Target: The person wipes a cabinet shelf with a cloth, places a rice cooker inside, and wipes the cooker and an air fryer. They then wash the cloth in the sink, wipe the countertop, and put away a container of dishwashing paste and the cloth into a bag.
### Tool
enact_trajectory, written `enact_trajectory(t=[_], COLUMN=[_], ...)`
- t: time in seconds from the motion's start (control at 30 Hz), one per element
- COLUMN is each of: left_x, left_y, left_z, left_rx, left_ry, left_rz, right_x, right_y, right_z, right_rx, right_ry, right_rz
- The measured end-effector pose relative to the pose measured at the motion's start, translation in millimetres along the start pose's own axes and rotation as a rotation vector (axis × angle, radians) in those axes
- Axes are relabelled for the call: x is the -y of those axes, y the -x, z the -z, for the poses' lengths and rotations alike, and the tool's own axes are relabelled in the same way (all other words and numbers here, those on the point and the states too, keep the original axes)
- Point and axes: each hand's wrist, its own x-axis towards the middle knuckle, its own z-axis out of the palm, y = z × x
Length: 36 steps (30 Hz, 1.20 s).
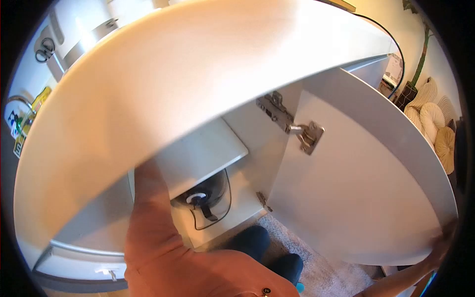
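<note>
At 8 o'clock, my left arm (150, 198) reaches under the table (198, 64), grip off my feed; at 4, my right hand (442, 246) touches the door (356, 183), grip too dim to tell.

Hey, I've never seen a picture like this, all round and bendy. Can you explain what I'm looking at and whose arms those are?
There's no machine here, just one person wearing a head camera that looks forward and down. Its wide view probably makes straight edges look curved.

The big pale sweep is a worktop. Below it, a cabinet door stands open, showing a white shelf and, lower down, a dark rounded object with a cord.

The left arm, in an orange sleeve, reaches in under the worktop; its hand is hidden, so I can't say what it holds. The right hand is at the door's outer edge, too dim to judge its grip.
</note>
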Motion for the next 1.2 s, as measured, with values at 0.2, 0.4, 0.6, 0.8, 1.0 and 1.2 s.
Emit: enact_trajectory(t=[0.2, 0.4, 0.6, 0.8, 1.0, 1.2], left_x=[-89, -138, -124, -103, 44, -12], left_y=[-85, -69, 118, 250, 18, -33], left_z=[-83, -140, -71, 22, -15, -54], left_rx=[-0.015, -0.116, 0.395, 0.393, -0.252, -0.058], left_ry=[0.029, 0.223, 0.615, 0.722, -0.117, -0.105], left_rz=[-0.306, -0.635, -0.719, -0.788, -0.298, -0.225], right_x=[46, 40, -118, -56, -73, -91], right_y=[-9, -12, 23, 21, 26, 31], right_z=[-17, -22, -16, -25, -9, -1], right_rx=[-0.155, -0.197, 0.146, -0.025, 0.135, 0.141], right_ry=[-0.32, -0.233, 0.174, 0.025, 0.261, 0.254], right_rz=[-0.117, 0.198, 0.045, -0.278, -0.268, -0.178])
